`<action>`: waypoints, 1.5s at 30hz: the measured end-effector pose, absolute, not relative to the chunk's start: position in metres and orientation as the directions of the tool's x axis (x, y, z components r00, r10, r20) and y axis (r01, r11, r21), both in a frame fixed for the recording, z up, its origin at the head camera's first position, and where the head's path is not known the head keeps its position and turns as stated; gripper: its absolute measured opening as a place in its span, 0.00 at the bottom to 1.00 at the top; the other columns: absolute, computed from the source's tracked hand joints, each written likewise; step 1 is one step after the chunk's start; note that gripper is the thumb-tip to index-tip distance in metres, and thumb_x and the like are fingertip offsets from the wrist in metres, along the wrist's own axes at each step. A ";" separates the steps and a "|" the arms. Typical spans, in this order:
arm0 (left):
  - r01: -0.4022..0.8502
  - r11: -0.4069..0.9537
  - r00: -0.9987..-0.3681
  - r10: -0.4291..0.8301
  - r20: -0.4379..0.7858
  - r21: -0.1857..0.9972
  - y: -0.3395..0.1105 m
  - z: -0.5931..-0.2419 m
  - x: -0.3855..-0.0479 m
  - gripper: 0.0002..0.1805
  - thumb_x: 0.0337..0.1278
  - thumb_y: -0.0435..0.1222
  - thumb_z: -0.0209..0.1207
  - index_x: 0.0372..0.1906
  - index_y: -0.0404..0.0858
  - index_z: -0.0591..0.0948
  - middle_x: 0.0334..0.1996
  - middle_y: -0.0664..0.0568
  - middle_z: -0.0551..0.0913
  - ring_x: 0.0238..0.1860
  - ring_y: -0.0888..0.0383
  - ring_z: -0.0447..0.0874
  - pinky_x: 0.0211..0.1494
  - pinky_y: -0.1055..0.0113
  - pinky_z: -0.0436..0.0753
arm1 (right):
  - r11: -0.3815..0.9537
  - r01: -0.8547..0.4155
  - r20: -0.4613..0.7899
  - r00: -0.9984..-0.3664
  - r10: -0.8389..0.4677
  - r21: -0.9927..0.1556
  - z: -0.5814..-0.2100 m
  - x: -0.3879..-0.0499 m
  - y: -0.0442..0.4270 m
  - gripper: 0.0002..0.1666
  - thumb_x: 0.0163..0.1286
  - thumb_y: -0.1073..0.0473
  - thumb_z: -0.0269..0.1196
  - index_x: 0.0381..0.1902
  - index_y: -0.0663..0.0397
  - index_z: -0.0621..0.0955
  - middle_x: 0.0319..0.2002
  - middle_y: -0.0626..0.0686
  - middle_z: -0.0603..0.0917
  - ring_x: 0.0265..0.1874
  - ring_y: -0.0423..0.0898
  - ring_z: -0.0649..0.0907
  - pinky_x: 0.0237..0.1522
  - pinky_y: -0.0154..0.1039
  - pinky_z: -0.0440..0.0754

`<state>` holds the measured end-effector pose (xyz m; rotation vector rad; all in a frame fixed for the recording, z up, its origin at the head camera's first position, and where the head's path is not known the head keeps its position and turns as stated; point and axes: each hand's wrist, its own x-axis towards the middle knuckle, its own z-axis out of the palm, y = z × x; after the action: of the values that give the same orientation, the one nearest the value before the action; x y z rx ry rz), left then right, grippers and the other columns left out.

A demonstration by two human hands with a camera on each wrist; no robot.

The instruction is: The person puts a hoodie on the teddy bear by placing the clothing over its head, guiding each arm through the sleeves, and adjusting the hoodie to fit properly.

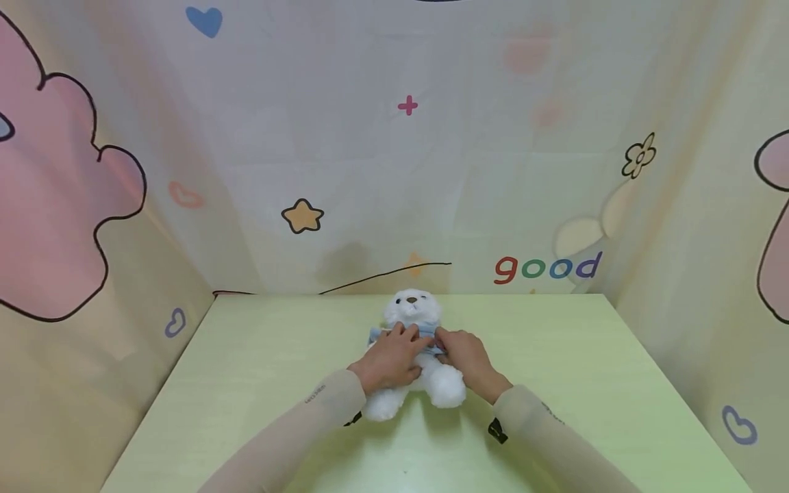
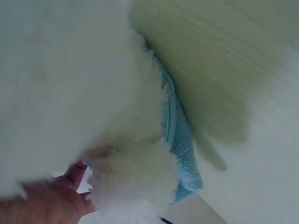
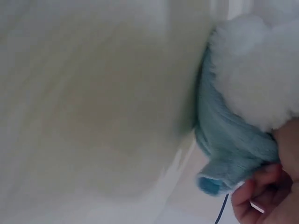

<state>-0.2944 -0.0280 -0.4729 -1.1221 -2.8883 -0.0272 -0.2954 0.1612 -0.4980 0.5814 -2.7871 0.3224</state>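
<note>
A white plush bear [image 1: 445, 387] lies on its back, head away from me, wearing a light blue fleecy garment [image 3: 229, 135]. Across its chest rests my left hand [image 1: 392, 356], fingers spread over the garment and thumb lower on the belly. In the left wrist view, white fur hides most of the left hand [image 2: 60, 196]. At the bear's right side in the head view, my right hand [image 1: 466, 356] pinches the garment's edge. Its curled fingers show beside a short blue sleeve-like opening in the right wrist view, though the exact contact is partly hidden.
The bear lies on a pale green table [image 1: 265, 383], towards the middle. Behind the table hangs a printed curtain [image 1: 370, 137], and similar cloth flanks both sides. Dark straps show under both sleeves near the wrists.
</note>
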 end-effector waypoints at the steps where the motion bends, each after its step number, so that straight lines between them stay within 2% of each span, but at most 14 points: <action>1: 0.671 0.741 -0.741 0.670 0.046 0.010 -0.028 -0.473 -0.295 0.25 0.66 0.49 0.57 0.66 0.54 0.69 0.52 0.54 0.71 0.47 0.53 0.66 0.47 0.56 0.75 | 0.906 -0.396 0.318 -0.887 -0.334 -0.151 -0.499 -0.294 0.160 0.19 0.60 0.59 0.71 0.26 0.48 0.69 0.16 0.46 0.73 0.16 0.42 0.70 0.19 0.36 0.64; 6: 0.675 0.737 -0.738 0.674 0.044 0.025 -0.026 -0.476 -0.296 0.21 0.66 0.48 0.57 0.62 0.54 0.70 0.52 0.56 0.71 0.47 0.53 0.67 0.47 0.56 0.75 | 0.940 -0.324 0.378 -0.888 -0.263 -0.108 -0.502 -0.290 0.155 0.18 0.59 0.64 0.69 0.28 0.48 0.68 0.15 0.47 0.72 0.12 0.44 0.69 0.14 0.37 0.61; 9: 0.681 0.732 -0.732 0.680 0.044 0.024 -0.027 -0.477 -0.297 0.21 0.67 0.48 0.57 0.62 0.54 0.70 0.53 0.55 0.71 0.48 0.53 0.67 0.47 0.57 0.75 | 0.935 -0.340 0.400 -0.874 -0.275 -0.100 -0.501 -0.292 0.154 0.17 0.57 0.67 0.68 0.28 0.49 0.69 0.18 0.47 0.73 0.12 0.44 0.69 0.13 0.36 0.61; 11: 0.677 0.735 -0.736 0.676 0.043 0.031 -0.029 -0.477 -0.298 0.22 0.67 0.48 0.56 0.64 0.53 0.70 0.53 0.55 0.71 0.49 0.53 0.67 0.47 0.57 0.75 | 0.919 -0.377 0.387 -0.869 -0.310 -0.111 -0.498 -0.295 0.155 0.16 0.57 0.69 0.67 0.28 0.48 0.70 0.20 0.47 0.74 0.15 0.43 0.70 0.15 0.36 0.63; 16: 0.671 0.741 -0.741 0.670 0.039 0.035 -0.032 -0.475 -0.299 0.24 0.68 0.48 0.55 0.66 0.54 0.69 0.55 0.55 0.71 0.51 0.52 0.67 0.49 0.55 0.76 | 0.883 -0.436 0.289 -0.880 -0.378 -0.173 -0.492 -0.297 0.159 0.17 0.61 0.67 0.67 0.30 0.46 0.69 0.23 0.44 0.74 0.18 0.42 0.70 0.20 0.36 0.64; 23: 0.680 0.732 -0.733 0.680 0.023 0.023 -0.027 -0.473 -0.297 0.21 0.67 0.48 0.56 0.63 0.56 0.71 0.55 0.56 0.72 0.51 0.54 0.67 0.50 0.53 0.76 | 0.923 -0.374 0.350 -0.879 -0.323 -0.088 -0.502 -0.296 0.159 0.16 0.58 0.68 0.66 0.29 0.49 0.69 0.21 0.47 0.70 0.14 0.43 0.66 0.15 0.35 0.59; 28: 0.684 0.729 -0.730 0.683 0.036 0.032 -0.030 -0.479 -0.299 0.17 0.67 0.48 0.55 0.58 0.55 0.72 0.51 0.57 0.71 0.47 0.56 0.66 0.45 0.58 0.74 | 0.892 -0.428 0.265 -0.885 -0.382 -0.146 -0.496 -0.295 0.162 0.16 0.61 0.68 0.66 0.30 0.49 0.69 0.27 0.46 0.67 0.17 0.43 0.65 0.18 0.36 0.61; 30: 0.681 0.732 -0.732 0.680 0.046 0.026 -0.033 -0.478 -0.300 0.16 0.67 0.47 0.55 0.57 0.55 0.72 0.50 0.57 0.71 0.46 0.56 0.66 0.43 0.59 0.73 | 0.897 -0.425 0.266 -0.884 -0.384 -0.118 -0.496 -0.298 0.159 0.15 0.62 0.66 0.67 0.31 0.48 0.69 0.27 0.46 0.68 0.16 0.44 0.66 0.18 0.37 0.62; 35: 0.683 0.730 -0.730 0.683 0.030 0.005 -0.035 -0.475 -0.297 0.17 0.68 0.49 0.55 0.59 0.55 0.72 0.53 0.57 0.72 0.48 0.55 0.67 0.46 0.56 0.75 | 0.938 -0.347 0.370 -0.871 -0.324 0.004 -0.505 -0.304 0.147 0.12 0.65 0.64 0.64 0.30 0.52 0.70 0.23 0.49 0.69 0.13 0.45 0.66 0.13 0.38 0.60; 38: 0.687 0.727 -0.727 0.686 0.035 0.006 -0.036 -0.475 -0.296 0.19 0.68 0.50 0.55 0.61 0.56 0.72 0.54 0.58 0.72 0.50 0.55 0.68 0.47 0.57 0.74 | 0.943 -0.330 0.393 -0.864 -0.316 0.032 -0.506 -0.307 0.146 0.11 0.68 0.64 0.60 0.29 0.53 0.69 0.18 0.50 0.69 0.11 0.46 0.66 0.11 0.38 0.59; 42: 0.689 0.724 -0.724 0.688 0.047 0.013 -0.038 -0.474 -0.298 0.19 0.68 0.51 0.55 0.61 0.56 0.72 0.53 0.58 0.72 0.49 0.56 0.67 0.45 0.60 0.73 | 0.948 -0.319 0.392 -0.871 -0.296 0.006 -0.502 -0.306 0.149 0.12 0.65 0.64 0.62 0.30 0.52 0.68 0.13 0.51 0.69 0.08 0.47 0.66 0.11 0.39 0.58; 45: 0.691 0.723 -0.723 0.690 0.042 0.011 -0.038 -0.478 -0.296 0.19 0.69 0.51 0.54 0.61 0.56 0.72 0.53 0.57 0.72 0.50 0.56 0.67 0.46 0.59 0.73 | 0.950 -0.312 0.384 -0.879 -0.283 -0.015 -0.504 -0.303 0.151 0.12 0.63 0.66 0.63 0.31 0.53 0.68 0.12 0.51 0.69 0.08 0.47 0.66 0.11 0.39 0.57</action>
<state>-0.2955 -0.0379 -0.4776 -1.1554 -2.8834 -0.0398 -0.3033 0.1514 -0.5041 0.4312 -2.7186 0.1066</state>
